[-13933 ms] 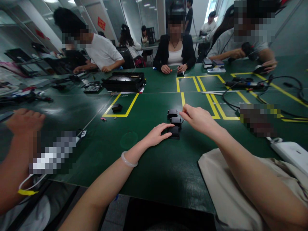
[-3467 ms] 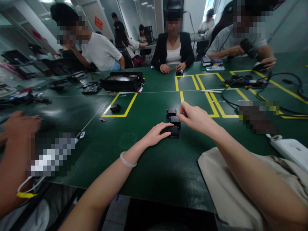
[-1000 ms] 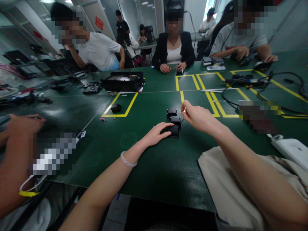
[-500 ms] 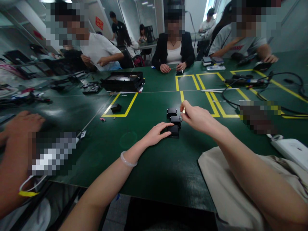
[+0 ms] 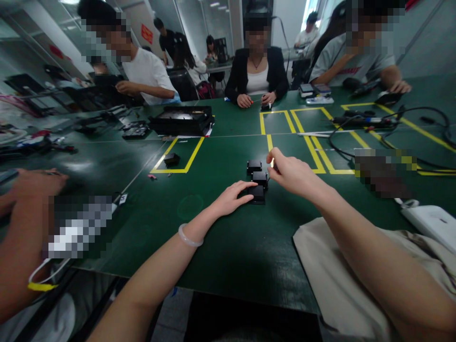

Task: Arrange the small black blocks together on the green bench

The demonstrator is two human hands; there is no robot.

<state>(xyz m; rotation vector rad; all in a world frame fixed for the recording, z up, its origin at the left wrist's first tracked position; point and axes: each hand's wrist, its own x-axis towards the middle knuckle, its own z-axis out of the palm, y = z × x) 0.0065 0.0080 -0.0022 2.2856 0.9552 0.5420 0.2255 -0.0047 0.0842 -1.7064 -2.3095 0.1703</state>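
Three small black boxes stand in a staggered row on the green table: a near box point(image 5: 258, 194), a middle box point(image 5: 260, 178) and a far box point(image 5: 254, 166). My left hand point(image 5: 233, 196) reaches in from the left, its thumb and fingers on the near box, holding it at its left side. To the right of the boxes, my right hand point(image 5: 287, 172) is raised with thumb and fingertips pinched together. A small dark end shows just below the pinch, by the middle box, but I cannot make out what it is.
Another black box point(image 5: 172, 160) lies inside yellow tape at the left, near a large black tray point(image 5: 181, 121). Beige cloth point(image 5: 320, 266) lies under my right forearm. Black cables point(image 5: 381, 118) sprawl at the right. Co-workers sit around the table; one's arm point(image 5: 28, 213) rests at the left.
My right hand has shifted very slightly; my left hand and the boxes look unmoved. The co-worker at the far left has turned and moved their hands left.
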